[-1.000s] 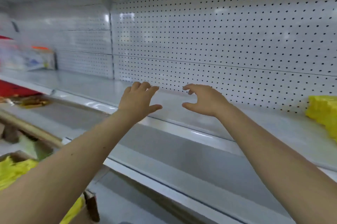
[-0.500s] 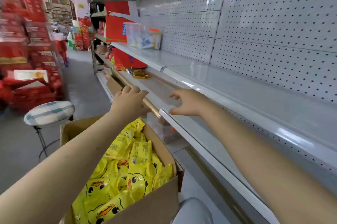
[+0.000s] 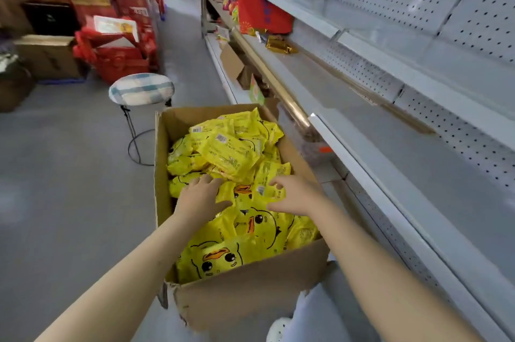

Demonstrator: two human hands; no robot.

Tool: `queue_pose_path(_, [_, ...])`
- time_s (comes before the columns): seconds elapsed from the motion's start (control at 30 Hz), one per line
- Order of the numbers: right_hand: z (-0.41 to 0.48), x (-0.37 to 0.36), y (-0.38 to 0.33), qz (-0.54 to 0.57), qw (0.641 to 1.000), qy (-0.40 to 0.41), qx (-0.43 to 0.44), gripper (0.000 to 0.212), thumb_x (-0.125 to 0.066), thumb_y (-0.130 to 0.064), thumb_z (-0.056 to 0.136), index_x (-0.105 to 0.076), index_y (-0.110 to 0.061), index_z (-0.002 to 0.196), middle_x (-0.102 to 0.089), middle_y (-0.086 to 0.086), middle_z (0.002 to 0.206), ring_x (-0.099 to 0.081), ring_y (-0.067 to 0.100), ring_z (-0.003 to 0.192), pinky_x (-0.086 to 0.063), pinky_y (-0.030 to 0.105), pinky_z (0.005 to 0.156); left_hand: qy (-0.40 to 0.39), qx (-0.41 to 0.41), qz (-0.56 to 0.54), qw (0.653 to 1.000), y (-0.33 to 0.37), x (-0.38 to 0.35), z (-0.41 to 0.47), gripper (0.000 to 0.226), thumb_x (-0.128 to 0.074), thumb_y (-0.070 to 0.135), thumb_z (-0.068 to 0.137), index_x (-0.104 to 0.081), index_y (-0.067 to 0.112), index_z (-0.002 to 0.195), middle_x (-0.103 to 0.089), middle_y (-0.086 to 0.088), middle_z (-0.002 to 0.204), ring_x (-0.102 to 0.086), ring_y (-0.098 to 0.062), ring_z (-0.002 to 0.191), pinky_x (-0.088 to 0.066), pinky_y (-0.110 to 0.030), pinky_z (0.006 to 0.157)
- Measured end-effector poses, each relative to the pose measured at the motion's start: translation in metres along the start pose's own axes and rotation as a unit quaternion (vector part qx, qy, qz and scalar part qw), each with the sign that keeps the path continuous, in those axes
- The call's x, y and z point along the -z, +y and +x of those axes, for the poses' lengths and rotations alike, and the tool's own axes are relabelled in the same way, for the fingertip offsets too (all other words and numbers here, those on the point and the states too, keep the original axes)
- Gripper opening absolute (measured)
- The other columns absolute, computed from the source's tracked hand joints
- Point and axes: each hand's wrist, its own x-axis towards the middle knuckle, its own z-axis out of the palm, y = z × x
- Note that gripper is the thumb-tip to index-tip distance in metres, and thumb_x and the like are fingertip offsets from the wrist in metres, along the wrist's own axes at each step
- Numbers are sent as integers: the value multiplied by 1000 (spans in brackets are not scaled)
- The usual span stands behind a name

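Both grips have come off the shelf edge and down into the box since half a second ago, and the view has tilted down with them. Left grip (image 3: 202, 198): released, fingers fairly straight and spread, lying flat on the yellow packets (image 3: 231, 155). Right grip (image 3: 296, 197): also released, fingers bent and spread over one packet. Tips touching or just above it, can't tell; nothing clamped. Packets fill the cardboard box (image 3: 239, 297) — duck faces up near the front wall, label sides up further back. Box stands in the aisle just beside the shelf (image 3: 390, 152). Stool (image 3: 140, 89) stands past the box's far-left corner, apart from it. Red cartons (image 3: 119, 60) are stacked beyond the stool.
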Motion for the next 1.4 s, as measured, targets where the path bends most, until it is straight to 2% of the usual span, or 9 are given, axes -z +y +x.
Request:
queue_pose_path(0.13, [-3,-38,10,35,999,-8,-15,65,-68,-49,77,-44,-31,135,-47,-5,138,-50,18,121,-46,37,94,-76,20,-80,994,-9,-37,-20,65,-59,50,86,-36,25,142,-19,2,153,-28,-32,135,-35,-45,107])
queue_pose_path(0.23, [-10,-61,16,29,999,19,-4,66,-66,-47,79,-35,-37,137,-39,-7,138,-49,18,119,-50,39,85,-70,13,-77,994,-10,-47,-25,66,-62,46,85,-34,27,142,-11,4,154,-24,-31,136,-36,-48,104])
queue_pose_path(0.67, [-9,-69,20,49,995,51,-65,71,-70,-46,79,-33,-25,136,-38,3,138,-56,24,108,-50,39,81,-74,36,-146,986,-9,-49,-19,42,-69,37,82,-42,13,104,-46,-5,113,-51,-22,93,-47,-34,79])
queue_pose_path(0.83, [-12,-69,20,48,996,47,-67,62,-68,-45,82,-33,-25,129,-59,-1,83,-57,16,66,-46,32,55,-83,43,-173,981,-11,-42,-17,39,-75,37,76,-46,16,91,-46,0,97,-47,-17,82,-38,-26,68])
queue_pose_path(0.93, [-12,-69,20,53,996,55,-50,58,-67,-39,85,-33,-25,131,-55,-5,76,-53,11,60,-40,29,48,-83,40,-176,980,-12,-40,-16,33,-75,37,76,-51,17,86,-45,2,88,-46,-16,80,-34,-24,64])
queue_pose_path(1.03, [-11,-68,21,88,992,86,-28,57,-64,-31,89,-31,-26,136,-60,0,108,-60,16,83,-41,27,61,-59,20,-207,976,-10,-39,-15,24,-74,31,78,-56,16,84,-49,1,84,-48,-18,76,-35,-25,59])
queue_pose_path(1.13, [-10,-66,22,134,982,129,-17,64,-61,-23,92,-23,-29,144,-40,3,147,-49,25,123,-43,34,88,8,14,-237,971,-8,-33,-16,21,-73,28,79,-58,15,85,-51,-1,90,-51,-19,78,-45,-32,67])
queue_pose_path(1.27, [-9,-64,23,180,974,137,-22,77,-61,-19,92,-12,-27,151,-20,-3,157,-27,19,141,-30,34,108,89,12,-239,967,-5,-26,-17,21,-71,32,81,-57,16,86,-52,1,95,-51,-18,79,-47,-35,68])
queue_pose_path(1.4, [-8,-64,26,224,964,124,-73,75,-65,-24,89,-18,-21,149,-33,6,151,-38,24,134,-35,35,102,143,17,-287,947,-4,-25,-19,19,-67,34,84,-55,19,87,-52,3,95,-50,-15,76,-44,-31,64])
